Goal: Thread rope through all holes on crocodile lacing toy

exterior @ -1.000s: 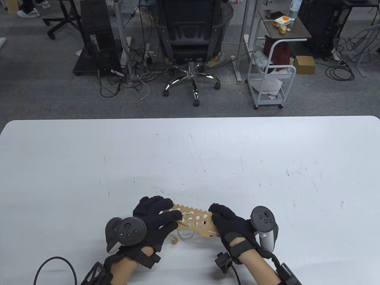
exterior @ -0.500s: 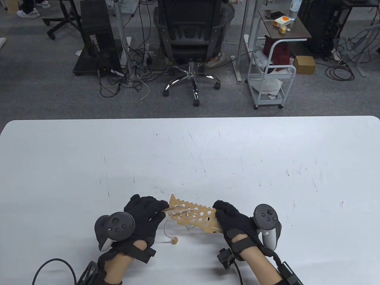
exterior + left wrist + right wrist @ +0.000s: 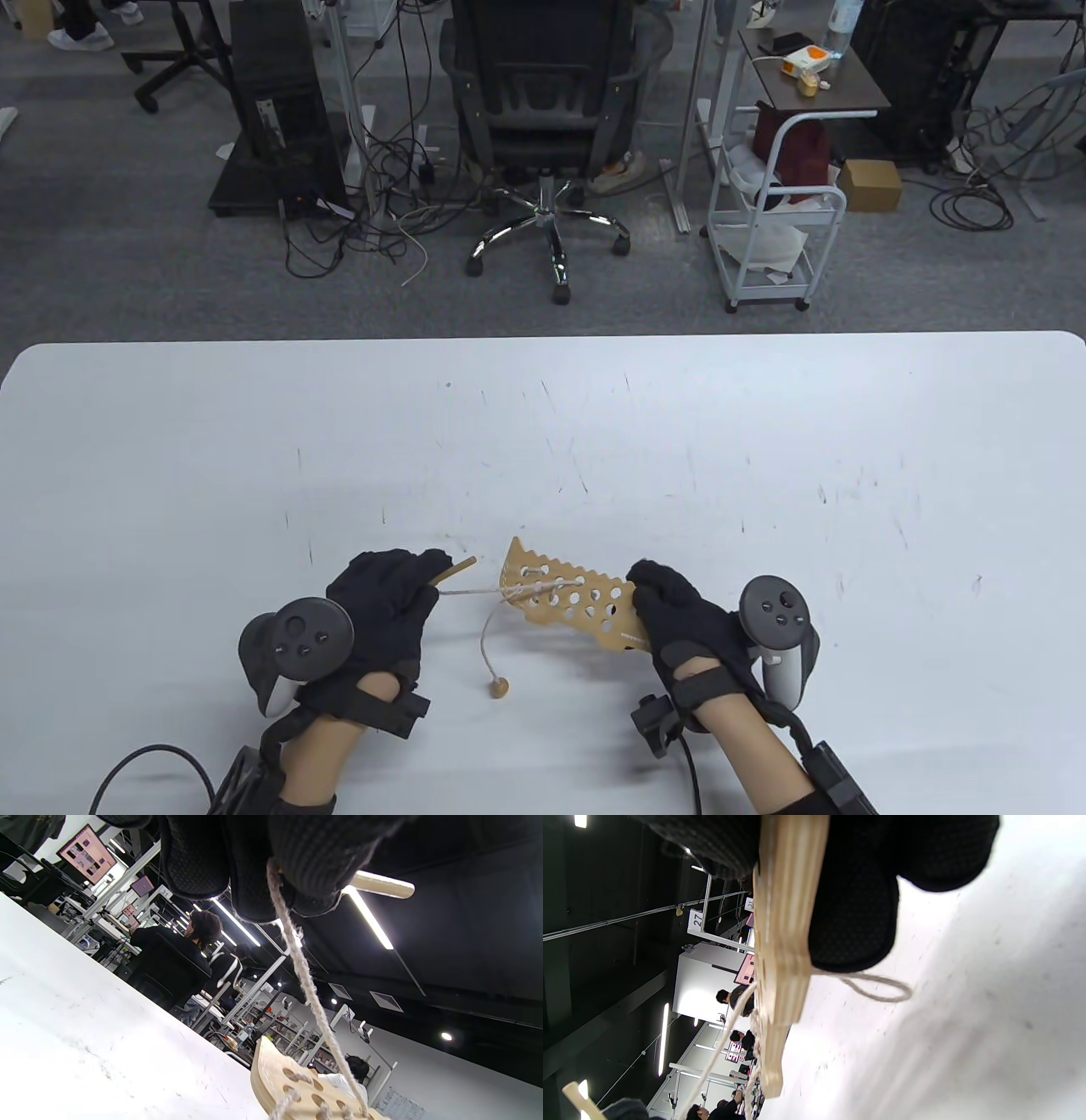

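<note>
The wooden crocodile lacing toy (image 3: pixel 570 596), a flat board with several holes, is tilted up off the white table (image 3: pixel 543 441) near its front edge. My right hand (image 3: pixel 670 607) grips its right end. My left hand (image 3: pixel 399 586) pinches the wooden needle stick (image 3: pixel 454 570) and the beige rope (image 3: pixel 475 591), which runs taut from the fingers to the board's left holes. In the left wrist view the rope (image 3: pixel 305 980) drops from my fingers to the board (image 3: pixel 292 1086). A slack tail curves down to a round wooden bead (image 3: pixel 498 688) on the table. The right wrist view shows the board (image 3: pixel 780 942) edge-on.
Beyond the table's far edge stand a black office chair (image 3: pixel 543 102), a white trolley (image 3: pixel 768 221) and cables on the grey floor. A black cable (image 3: pixel 144 772) loops at the table's front left.
My left hand has moved left, drawing the needle and rope out of the board until the rope is taut. The right hand has shifted right and tilted the board up.
</note>
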`<state>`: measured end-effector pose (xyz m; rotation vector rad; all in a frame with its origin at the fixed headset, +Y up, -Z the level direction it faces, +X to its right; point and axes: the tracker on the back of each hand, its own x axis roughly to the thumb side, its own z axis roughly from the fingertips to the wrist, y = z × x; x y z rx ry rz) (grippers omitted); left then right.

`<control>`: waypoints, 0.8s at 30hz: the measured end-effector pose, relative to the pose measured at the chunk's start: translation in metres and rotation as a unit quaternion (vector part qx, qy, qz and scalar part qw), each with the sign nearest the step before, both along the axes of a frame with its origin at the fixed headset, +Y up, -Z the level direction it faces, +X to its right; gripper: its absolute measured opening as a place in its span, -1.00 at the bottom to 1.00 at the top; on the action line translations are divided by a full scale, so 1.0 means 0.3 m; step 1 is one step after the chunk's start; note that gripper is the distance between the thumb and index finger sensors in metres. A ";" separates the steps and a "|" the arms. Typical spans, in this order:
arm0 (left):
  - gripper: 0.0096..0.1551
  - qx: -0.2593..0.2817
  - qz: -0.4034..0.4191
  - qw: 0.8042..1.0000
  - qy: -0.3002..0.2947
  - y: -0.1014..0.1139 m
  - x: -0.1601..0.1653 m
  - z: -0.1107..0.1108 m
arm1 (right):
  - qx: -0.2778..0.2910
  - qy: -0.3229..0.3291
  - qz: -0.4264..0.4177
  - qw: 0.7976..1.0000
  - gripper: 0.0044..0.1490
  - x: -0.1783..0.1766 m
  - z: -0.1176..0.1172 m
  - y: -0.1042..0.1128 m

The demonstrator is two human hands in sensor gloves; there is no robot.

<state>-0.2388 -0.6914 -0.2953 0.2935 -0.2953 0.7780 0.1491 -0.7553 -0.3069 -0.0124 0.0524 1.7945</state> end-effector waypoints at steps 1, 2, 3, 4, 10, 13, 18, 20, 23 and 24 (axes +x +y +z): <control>-0.45 0.000 0.003 1.000 0.005 0.001 -0.008 -0.001 | -0.001 -0.005 0.000 1.000 -0.35 0.005 -0.003 -0.002; -0.45 0.000 0.005 1.000 0.008 0.002 -0.013 -0.002 | -0.002 -0.007 -0.001 1.000 -0.35 0.010 -0.005 -0.003; -0.45 0.000 0.009 1.000 0.013 0.002 -0.020 -0.004 | -0.003 -0.010 -0.002 1.000 -0.35 0.015 -0.007 -0.005; -0.45 0.001 0.011 1.000 0.015 0.003 -0.025 -0.004 | -0.003 -0.012 -0.002 1.000 -0.35 0.018 -0.008 -0.005; -0.45 0.001 0.027 0.999 0.039 0.007 -0.064 -0.011 | -0.007 -0.030 0.002 1.000 -0.36 0.044 -0.019 -0.013; -0.45 0.000 0.035 0.998 0.052 0.005 -0.089 -0.017 | -0.007 -0.039 0.005 0.999 -0.36 0.058 -0.025 -0.014; -0.44 -0.002 0.046 0.996 0.074 0.002 -0.128 -0.025 | -0.007 -0.052 0.006 0.999 -0.36 0.079 -0.033 -0.018; -0.45 -0.001 0.052 0.995 0.083 0.001 -0.145 -0.028 | -0.007 -0.058 0.007 0.998 -0.36 0.088 -0.036 -0.020; -0.45 0.001 0.062 0.993 0.102 0.001 -0.173 -0.033 | -0.005 -0.069 0.012 0.998 -0.36 0.101 -0.041 -0.023; -0.44 0.000 0.065 0.992 0.107 0.000 -0.181 -0.034 | -0.005 -0.073 0.013 0.997 -0.36 0.105 -0.043 -0.024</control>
